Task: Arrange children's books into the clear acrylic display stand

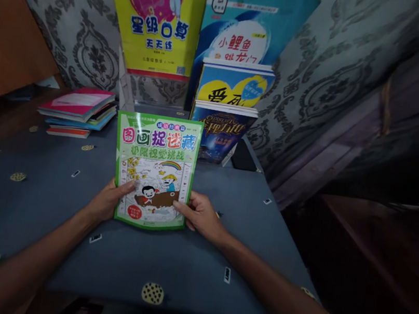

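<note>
A thin green-and-white picture book (pixel 157 175) is held upright above the table, its front cover facing me. The cover shows a rainbow, two cartoon figures and large colourful Chinese characters. My left hand (pixel 111 197) grips its left edge, the thumb lying on the cover. On the opposite edge my right hand (pixel 201 213) is closed the same way, thumb in front and fingers mostly hidden behind. Just beyond stands a dark blue book (pixel 215 139), the front one of a stepped row, with a blue-and-yellow book (pixel 236 85) behind it.
A yellow workbook (pixel 157 60) and a teal book (pixel 258 28) stand upright at the back against patterned wallpaper (pixel 83 23). Left of them lies a stack of books (pixel 79 106). A flat black object (pixel 245 156) rests near the right edge of the blue-grey tablecloth (pixel 62 193).
</note>
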{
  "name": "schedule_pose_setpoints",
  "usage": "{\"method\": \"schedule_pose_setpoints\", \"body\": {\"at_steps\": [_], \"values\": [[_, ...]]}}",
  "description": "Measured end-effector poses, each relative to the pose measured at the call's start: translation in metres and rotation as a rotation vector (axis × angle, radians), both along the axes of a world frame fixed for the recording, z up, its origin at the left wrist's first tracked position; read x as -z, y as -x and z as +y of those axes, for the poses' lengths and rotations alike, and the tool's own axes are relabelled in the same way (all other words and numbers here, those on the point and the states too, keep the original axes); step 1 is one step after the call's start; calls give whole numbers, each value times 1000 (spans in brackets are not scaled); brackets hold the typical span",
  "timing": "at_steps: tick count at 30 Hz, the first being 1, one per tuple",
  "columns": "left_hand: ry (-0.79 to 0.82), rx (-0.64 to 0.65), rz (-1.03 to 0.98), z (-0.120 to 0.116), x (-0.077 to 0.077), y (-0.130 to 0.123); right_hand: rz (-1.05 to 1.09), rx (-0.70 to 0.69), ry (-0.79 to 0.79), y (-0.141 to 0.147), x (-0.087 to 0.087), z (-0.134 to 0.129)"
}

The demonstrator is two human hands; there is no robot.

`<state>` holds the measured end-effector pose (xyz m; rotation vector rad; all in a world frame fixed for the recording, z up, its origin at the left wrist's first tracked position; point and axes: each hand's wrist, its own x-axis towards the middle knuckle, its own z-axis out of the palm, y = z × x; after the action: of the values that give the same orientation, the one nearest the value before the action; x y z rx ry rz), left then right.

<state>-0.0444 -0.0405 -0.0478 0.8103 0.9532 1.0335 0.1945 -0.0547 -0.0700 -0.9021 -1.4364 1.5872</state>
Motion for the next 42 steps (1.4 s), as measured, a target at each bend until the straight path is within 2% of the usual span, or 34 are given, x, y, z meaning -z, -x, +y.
{"method": "schedule_pose_setpoints", "body": {"at_steps": [5, 10, 18, 21, 25, 31, 35, 38, 42], "values": [[-4, -13, 27, 1, 1, 2, -21, 27, -35, -1, 1, 1], [-13, -19, 86, 0, -5, 0, -30, 24, -77, -2, -1, 1], [-54, -33, 212, 0, -6, 2, -4, 107, -172, -2, -13, 0], [-83, -52, 247, 0, -8, 2, -69, 143, -251, -4, -18, -3], [-94, -72, 266, -1, -11, -1, -259, 202, -362, -9, -20, -9], [-114, -99, 276, 1, -12, 4, -373, 169, -423, -14, -19, -10], [-285, -205, 342, 4, -27, 18, -391, 142, -473, -17, -27, -8], [-433, -146, 438, 1, -45, 30, -401, 158, -499, -20, -38, -5], [-544, -59, 583, -8, -62, 39, -298, 152, -445, -21, -56, 1]]}}
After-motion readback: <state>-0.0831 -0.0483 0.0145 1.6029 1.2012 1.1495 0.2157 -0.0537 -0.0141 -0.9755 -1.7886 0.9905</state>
